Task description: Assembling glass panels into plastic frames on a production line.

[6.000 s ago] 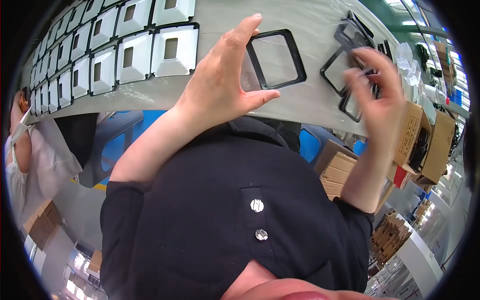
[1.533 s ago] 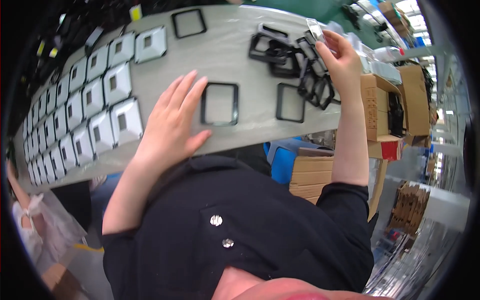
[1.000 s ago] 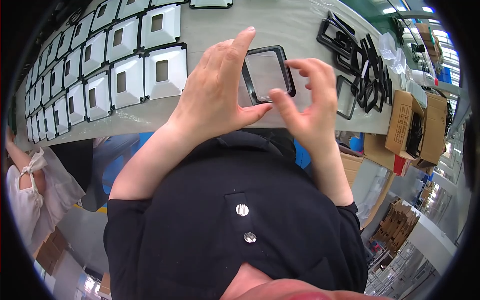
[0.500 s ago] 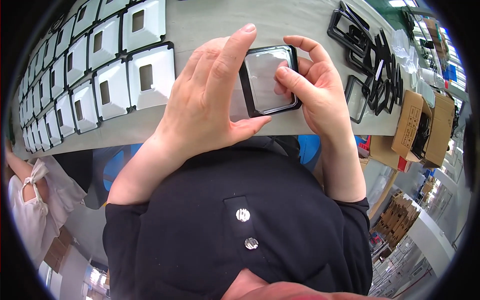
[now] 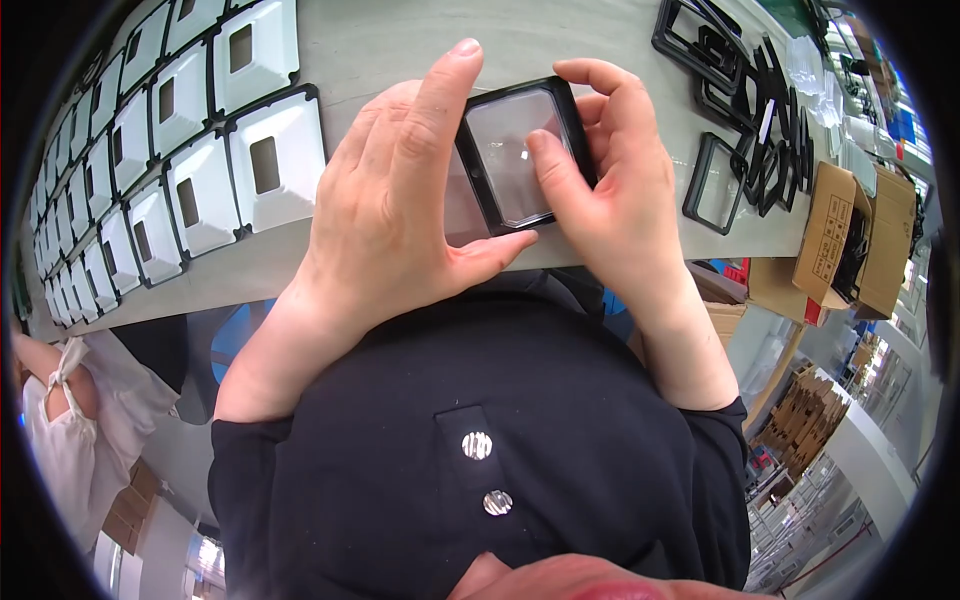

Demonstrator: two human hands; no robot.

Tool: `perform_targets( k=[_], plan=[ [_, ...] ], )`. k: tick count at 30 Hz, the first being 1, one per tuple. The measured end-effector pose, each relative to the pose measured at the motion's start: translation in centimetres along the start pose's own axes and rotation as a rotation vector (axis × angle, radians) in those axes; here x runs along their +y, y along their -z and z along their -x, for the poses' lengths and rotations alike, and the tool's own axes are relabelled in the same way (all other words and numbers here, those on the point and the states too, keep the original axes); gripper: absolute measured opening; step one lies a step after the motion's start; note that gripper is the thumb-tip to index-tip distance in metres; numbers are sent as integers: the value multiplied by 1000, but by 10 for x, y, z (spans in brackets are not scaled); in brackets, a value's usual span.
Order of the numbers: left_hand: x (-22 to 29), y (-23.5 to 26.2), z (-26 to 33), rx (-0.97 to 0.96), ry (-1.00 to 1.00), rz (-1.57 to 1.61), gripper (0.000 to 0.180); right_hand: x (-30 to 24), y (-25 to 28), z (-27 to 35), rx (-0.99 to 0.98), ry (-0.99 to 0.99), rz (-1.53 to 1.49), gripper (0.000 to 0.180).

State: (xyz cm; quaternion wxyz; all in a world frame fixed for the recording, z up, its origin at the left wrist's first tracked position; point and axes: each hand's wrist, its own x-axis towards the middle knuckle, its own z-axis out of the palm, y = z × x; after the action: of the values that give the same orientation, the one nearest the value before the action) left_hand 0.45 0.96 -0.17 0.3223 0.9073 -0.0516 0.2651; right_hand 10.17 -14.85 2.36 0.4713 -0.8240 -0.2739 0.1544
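Observation:
A small black rectangular frame (image 5: 477, 172) with a clear window (image 5: 503, 148) is held up above the worktable, slightly tilted. My right hand (image 5: 615, 165) grips its right side, thumb lying over the window and fingers behind the edge. Along the frame's left side, my left hand (image 5: 385, 190) has its fingers stretched upward. The left thumb is spread out below, its tip by the frame's bottom edge; whether it presses there I cannot tell. A faint transparent edge shows between left palm and frame.
Rows of white trapezoid housings (image 5: 265, 165) with black rims and rectangular openings cover the table's left part. Black frames (image 5: 715, 185) lie heaped at the right. Past the table's right end stands an open cardboard box (image 5: 830, 235). Another person's sleeve (image 5: 75, 400) shows at lower left.
The frame has shifted a little left and tilted counterclockwise, and its window faces me differently. My right thumb has moved left with it. My left hand keeps nearly the same pose.

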Motion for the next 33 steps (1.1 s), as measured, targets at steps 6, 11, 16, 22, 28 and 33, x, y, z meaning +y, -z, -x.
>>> perform_targets(
  k=[6,11,16,22,28,33],
  plan=[
    [-3,-1,-1,-55,28,-71,116,-4,20,18,-66,528,761,45],
    [-6,-4,-5,-35,-28,-62,111,0,14,27,-249,465,911,56],
    [2,7,-4,-96,18,-115,102,9,7,26,-244,521,834,59],
    [19,10,6,-52,8,-260,63,16,8,28,-319,482,746,76],
    [15,24,20,246,-77,-363,35,2,-25,-14,-201,527,717,76],
    [12,40,27,228,-62,-383,39,-10,-72,-57,-178,454,653,73]
  ],
)
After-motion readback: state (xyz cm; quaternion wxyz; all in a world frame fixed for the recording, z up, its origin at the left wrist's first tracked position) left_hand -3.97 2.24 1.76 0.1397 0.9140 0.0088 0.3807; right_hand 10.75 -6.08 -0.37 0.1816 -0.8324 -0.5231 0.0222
